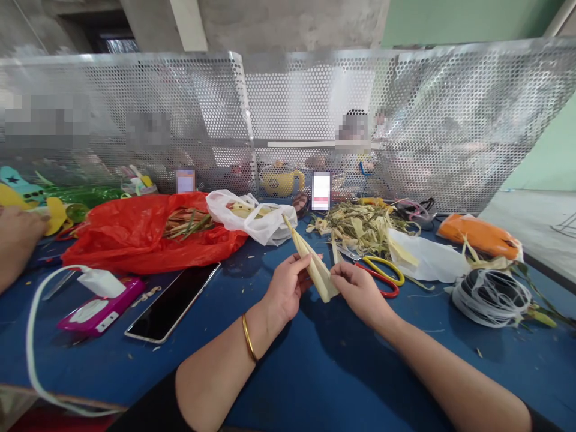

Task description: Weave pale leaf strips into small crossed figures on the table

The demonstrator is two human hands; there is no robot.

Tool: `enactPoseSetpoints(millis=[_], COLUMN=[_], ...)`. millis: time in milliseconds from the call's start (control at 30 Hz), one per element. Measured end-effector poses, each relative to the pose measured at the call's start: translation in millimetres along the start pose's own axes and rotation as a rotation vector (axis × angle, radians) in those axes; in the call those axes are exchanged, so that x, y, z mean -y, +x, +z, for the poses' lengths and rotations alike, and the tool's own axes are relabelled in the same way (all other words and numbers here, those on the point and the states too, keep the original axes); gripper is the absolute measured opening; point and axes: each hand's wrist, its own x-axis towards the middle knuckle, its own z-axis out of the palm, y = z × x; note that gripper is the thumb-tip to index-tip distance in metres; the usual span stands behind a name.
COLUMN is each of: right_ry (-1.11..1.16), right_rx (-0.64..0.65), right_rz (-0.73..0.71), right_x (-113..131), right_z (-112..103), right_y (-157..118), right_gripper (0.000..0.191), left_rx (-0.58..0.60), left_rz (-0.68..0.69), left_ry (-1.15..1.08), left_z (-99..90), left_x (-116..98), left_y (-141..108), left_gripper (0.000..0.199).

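Above the table [279, 384], in from its near edge, the left hand [287, 287] clamps its fingers on a folded pale husk [317, 275] — pointed at the far end — while the right hand [360, 292] pinches its side between fingers; scissors [378, 275] (red and yellow handles) lie just beyond.

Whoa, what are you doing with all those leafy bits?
A person holds a folded, pale dry leaf above a blue table. The left hand supports it from one side, while the right hand pinches near its lower edge. Scissors lie just beyond the right hand, in front of a heap of dry leaves. At the far left, another person's hand is partly in view.
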Motion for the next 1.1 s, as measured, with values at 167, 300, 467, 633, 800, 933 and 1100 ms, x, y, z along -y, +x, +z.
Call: enactPoseSetpoints(millis=[167, 300, 467, 633, 800, 933, 1100], right_ry=[0.039, -0.154, -0.085, 0.301, 0.389, 0.339, 0.23], right_rx=[-0.006, -0.03, -0.244, -0.351, -0.469, -0.566, -0.618], right_rz=[-0.005, -0.113, -0.056, 0.104, 0.098, 0.076, 0.015], right_x=[2, 7, 1, -6, -8, -8, -5], right_z=[1, -1, -10, -20, -35, -50, -64], right_y=[-1, -5, 3, 16, 23, 26, 26], right_gripper=[0.015, 0.013, 0.014, 0.013, 0.015, 0.014, 0.015], left_rx=[0.042, 0.01, 0.001, 0.01, -0.026, -0.154, -0.299], left_rz=[-0.042, 0.022, 0.067, 0.08, 0.236, 0.363, 0.458], left_ry=[0.022, 0.206, 0.265, 0.298, 0.464, 0.647, 0.797], left_z=[1.4, 2.9, 1.6, 3.6, 2.5, -5.8, -27.6], left_x=[1, 4, 5, 0, -11, -25, -42], left_y=[-1, -3, -2, -4, -4, 3, 7], left_gripper=[0.017, 0.03, 0.026, 0.03, 0.028, 0.023, 0.026])
